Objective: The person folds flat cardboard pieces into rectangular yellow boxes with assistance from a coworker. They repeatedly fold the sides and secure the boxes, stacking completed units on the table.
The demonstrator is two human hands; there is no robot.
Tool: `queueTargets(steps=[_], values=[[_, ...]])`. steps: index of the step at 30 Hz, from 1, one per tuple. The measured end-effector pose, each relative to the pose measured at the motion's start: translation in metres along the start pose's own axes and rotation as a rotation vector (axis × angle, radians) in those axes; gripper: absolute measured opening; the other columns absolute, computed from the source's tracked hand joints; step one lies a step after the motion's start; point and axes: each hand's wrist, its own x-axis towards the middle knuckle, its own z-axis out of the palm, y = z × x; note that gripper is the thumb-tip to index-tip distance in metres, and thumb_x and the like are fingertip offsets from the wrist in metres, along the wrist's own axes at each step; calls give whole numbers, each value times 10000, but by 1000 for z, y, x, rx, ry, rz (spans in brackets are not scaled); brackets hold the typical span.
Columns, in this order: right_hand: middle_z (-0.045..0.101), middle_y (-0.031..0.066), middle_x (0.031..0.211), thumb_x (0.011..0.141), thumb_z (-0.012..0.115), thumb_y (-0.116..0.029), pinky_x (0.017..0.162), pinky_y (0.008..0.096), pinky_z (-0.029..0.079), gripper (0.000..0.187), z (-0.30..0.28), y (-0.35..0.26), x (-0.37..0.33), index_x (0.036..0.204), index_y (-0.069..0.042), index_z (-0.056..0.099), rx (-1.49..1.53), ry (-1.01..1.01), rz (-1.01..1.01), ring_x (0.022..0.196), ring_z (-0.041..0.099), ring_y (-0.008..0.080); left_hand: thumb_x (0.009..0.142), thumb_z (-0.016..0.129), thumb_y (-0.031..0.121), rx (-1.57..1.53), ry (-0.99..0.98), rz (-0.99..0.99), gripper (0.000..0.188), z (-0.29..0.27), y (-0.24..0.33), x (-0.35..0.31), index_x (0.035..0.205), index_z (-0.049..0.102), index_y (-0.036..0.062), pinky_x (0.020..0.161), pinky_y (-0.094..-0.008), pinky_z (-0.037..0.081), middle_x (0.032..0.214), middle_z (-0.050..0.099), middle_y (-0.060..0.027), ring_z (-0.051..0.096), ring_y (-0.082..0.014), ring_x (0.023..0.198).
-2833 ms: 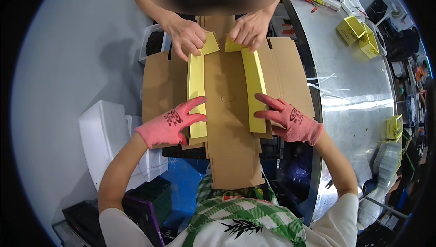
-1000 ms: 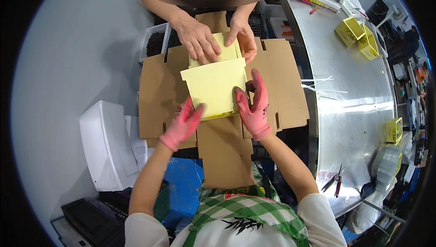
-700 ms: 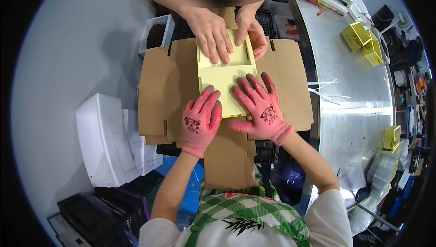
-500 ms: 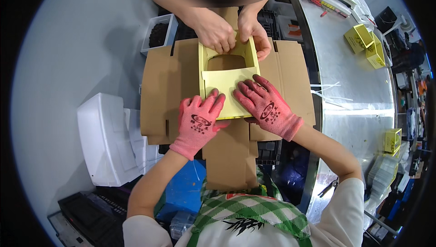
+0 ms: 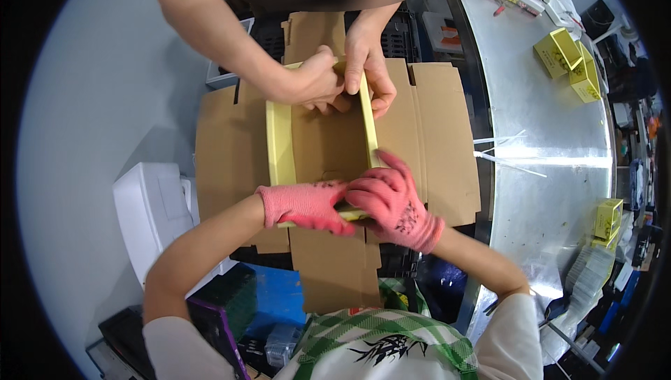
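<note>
A pale yellow open box (image 5: 282,144) stands on a flattened brown cardboard sheet (image 5: 442,142) in front of me; its inside shows a brown bottom. My left hand (image 5: 307,207), in a pink glove, lies across the near end wall with its fingers curled over the edge. At the near right corner, my right hand (image 5: 395,205), gloved alike, has bent fingers on the rim close to the left fingertips. Across from me, a co-worker's bare hands work at the far end: one hand (image 5: 318,83) reaches inside, the other (image 5: 370,66) pinches the right wall.
A metal table (image 5: 538,205) runs along the right, with yellow boxes (image 5: 557,52), white cable ties (image 5: 510,158) and stacked clear plastic trays (image 5: 587,275). White containers (image 5: 157,205) sit to the left by the wall. Black crates (image 5: 398,34) show under the cardboard.
The near yellow flap that covered part of the box no longer lies across its top. My hands moved from the flap to the near edge and closer together. The co-worker's left-side arm reaches farther in.
</note>
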Motion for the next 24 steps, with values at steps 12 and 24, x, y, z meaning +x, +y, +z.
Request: queueTargets(steps=[12,24], values=[[423,204,1267,694,706,-181,972,473,348,875,40,17,-39,1425,-5,258,229,-123,625,1164,440,365,612,731,202,93,-210,180,882,-14,-23,44,1407,372,69,1083,-337,271,1418,318,-170,282,-263,1330],[400,240,1265,667,741,-178,1011,464,350,972,8,32,-25,1448,1,191,344,-294,524,1179,425,403,627,656,178,176,79,357,660,-1,-5,24,1261,528,47,984,-402,388,1271,439,-156,445,-321,1152]])
